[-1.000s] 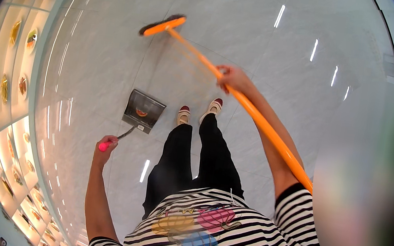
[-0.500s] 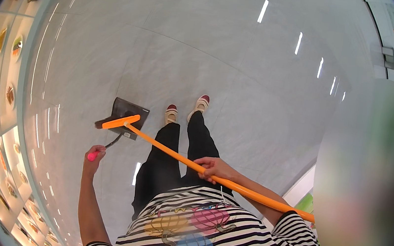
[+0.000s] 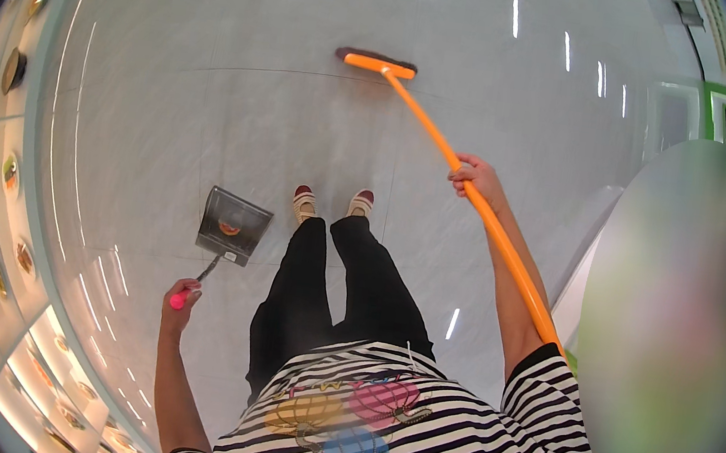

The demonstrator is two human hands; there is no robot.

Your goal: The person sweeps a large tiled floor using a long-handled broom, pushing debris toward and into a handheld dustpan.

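Nearest to the camera is the striped shirt (image 3: 408,443) of the person, and under it the black trousers (image 3: 335,296). The left hand (image 3: 180,303) is closed around the pink grip of a dustpan handle (image 3: 179,299). The grey dustpan (image 3: 234,225) stands on the pale floor (image 3: 140,106), just to the left of the two shoes (image 3: 333,204), and inside it lies a small orange and dark heap of dirt (image 3: 230,228). The right hand (image 3: 477,178) is wrapped around the orange broom handle (image 3: 447,146). Farther away the broom head (image 3: 379,63) rests on the floor, well ahead of the shoes. At the left, lit display shelves (image 3: 2,179) hold small dishes.
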